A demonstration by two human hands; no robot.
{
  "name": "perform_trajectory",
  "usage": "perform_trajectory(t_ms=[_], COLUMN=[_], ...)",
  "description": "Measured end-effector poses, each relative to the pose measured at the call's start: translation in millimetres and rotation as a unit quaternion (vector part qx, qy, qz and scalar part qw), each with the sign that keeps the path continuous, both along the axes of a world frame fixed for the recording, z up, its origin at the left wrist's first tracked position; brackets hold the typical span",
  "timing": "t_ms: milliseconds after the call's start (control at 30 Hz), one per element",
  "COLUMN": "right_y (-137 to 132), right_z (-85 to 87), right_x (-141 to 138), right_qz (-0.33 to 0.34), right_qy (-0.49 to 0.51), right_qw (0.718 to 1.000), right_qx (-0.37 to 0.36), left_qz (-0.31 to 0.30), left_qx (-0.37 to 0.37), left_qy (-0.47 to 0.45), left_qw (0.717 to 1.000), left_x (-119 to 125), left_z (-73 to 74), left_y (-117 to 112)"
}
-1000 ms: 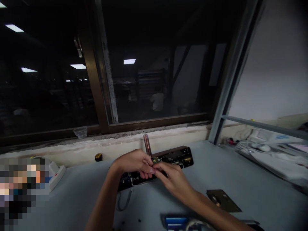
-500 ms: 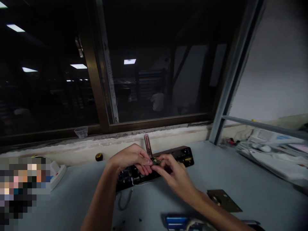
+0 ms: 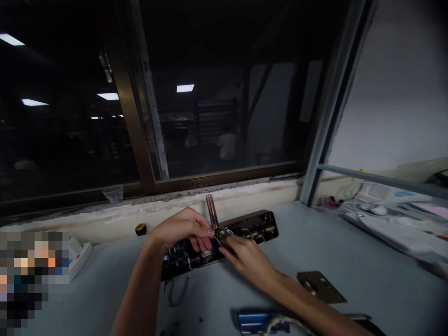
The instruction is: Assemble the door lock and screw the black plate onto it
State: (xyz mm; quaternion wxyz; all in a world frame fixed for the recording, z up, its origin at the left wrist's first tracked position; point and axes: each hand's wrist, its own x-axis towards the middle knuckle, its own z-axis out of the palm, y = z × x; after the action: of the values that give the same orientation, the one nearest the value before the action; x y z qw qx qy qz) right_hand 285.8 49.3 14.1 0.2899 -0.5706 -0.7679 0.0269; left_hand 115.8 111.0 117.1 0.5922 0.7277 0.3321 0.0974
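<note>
Centrally, my left hand [image 3: 187, 228] bends over an open black housing [image 3: 252, 222], thumb and forefinger tips close together beside a thin white wire [image 3: 216, 240]; whether they pinch it, I cannot tell. My right hand [image 3: 248, 259] curls palm-down over the near side, fingertips dipping toward the wiring (my own knuckles hide whatever they may hold). The housing lies directly beneath both hands, long and shallow, with a brassy fitting [image 3: 269, 229] near its right end. A glossy copper-coloured bar [image 3: 211, 212] juts from its far edge. Around it, the smooth blue-grey table [image 3: 290, 247] bears a curved grey loop [image 3: 185, 291], a flat bronze-toned plate [image 3: 325, 284] and a shiny blue object [image 3: 255, 319].
</note>
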Motion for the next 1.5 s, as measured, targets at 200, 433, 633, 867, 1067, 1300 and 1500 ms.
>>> perform_trajectory(t_ms=[200,433,633,867,1067,1300,1500], right_y=[9.4,18.2,22.0,25.7,24.0,17.3,23.9], right_z=[-2.6,-14.7,-17.0,-30.0,-35.5,-25.3,-29.5], right_x=[-6.0,-9.2,-3.7,1.7,-2.9,-8.4,-8.8], right_qz=[0.048,0.091,0.078,0.069,0.069,0.061,0.046], right_qy=[0.038,0.401,0.507,0.482,0.432,0.008,-0.190], right_qw=[0.998,0.890,0.817,0.835,0.871,0.998,0.979], right_qx=[-0.031,-0.199,-0.263,-0.256,-0.224,-0.016,0.057], left_qz=[-0.011,0.017,0.161,0.196,0.194,0.131,0.063], left_qx=[-0.001,0.046,0.145,0.174,0.207,0.274,0.318], left_qy=[-0.014,-0.028,-0.021,-0.015,0.021,0.105,0.148], left_qw=[1.000,0.998,0.976,0.965,0.959,0.947,0.934], left_x=[1.5,2.5,-4.7,-4.8,-6.6,-5.6,-3.3], left_z=[-1.4,-1.4,-18.4,-34.6,-43.5,-62.6,-62.5], left_y=[0.0,3.9,29.1,40.5,44.7,48.8,46.5])
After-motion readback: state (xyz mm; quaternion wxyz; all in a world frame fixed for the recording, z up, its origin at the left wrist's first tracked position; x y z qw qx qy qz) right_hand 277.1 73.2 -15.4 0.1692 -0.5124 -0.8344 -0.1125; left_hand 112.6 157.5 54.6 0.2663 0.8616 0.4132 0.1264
